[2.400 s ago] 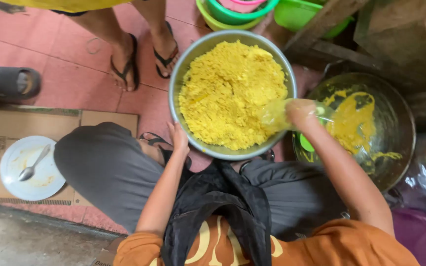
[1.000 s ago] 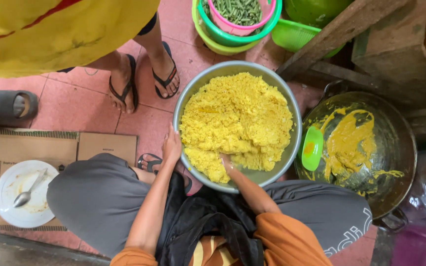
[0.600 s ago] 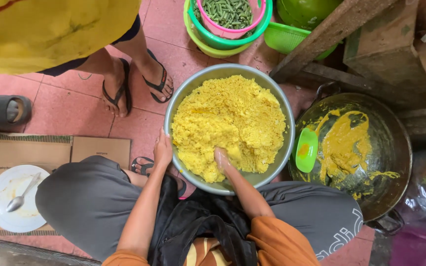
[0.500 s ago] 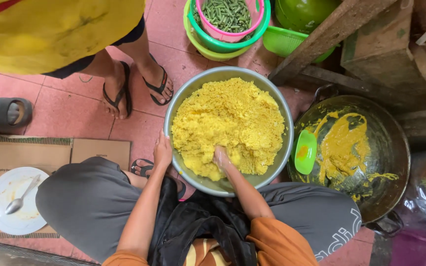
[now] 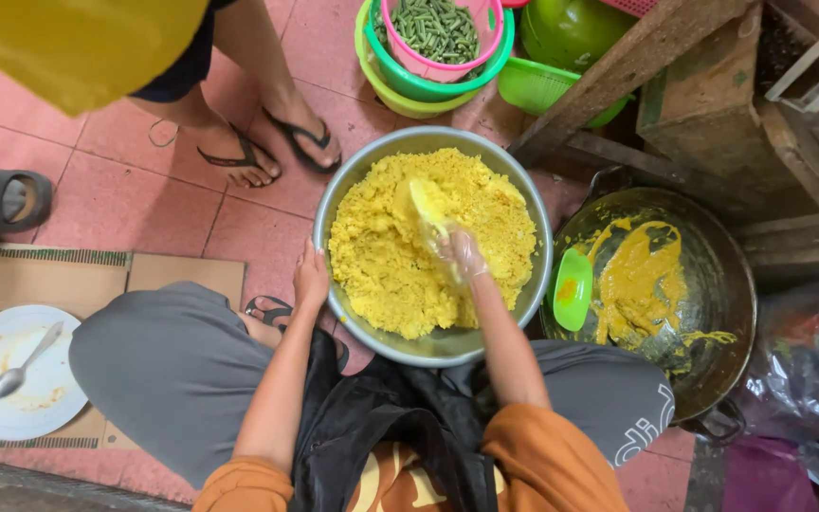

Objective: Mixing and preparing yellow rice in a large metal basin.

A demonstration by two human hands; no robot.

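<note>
The left hand lies flat and open-fingered on the near-left rim of the basin, pressing it. The right hand is over the middle of the yellow rice, in a thin clear glove, fingers curled around a lump of rice. Just right of the basin stands a wok with a green scoop on its edge. Far left, sandalled feet stand close to the basin; green tubs almost touch its far rim.
</note>
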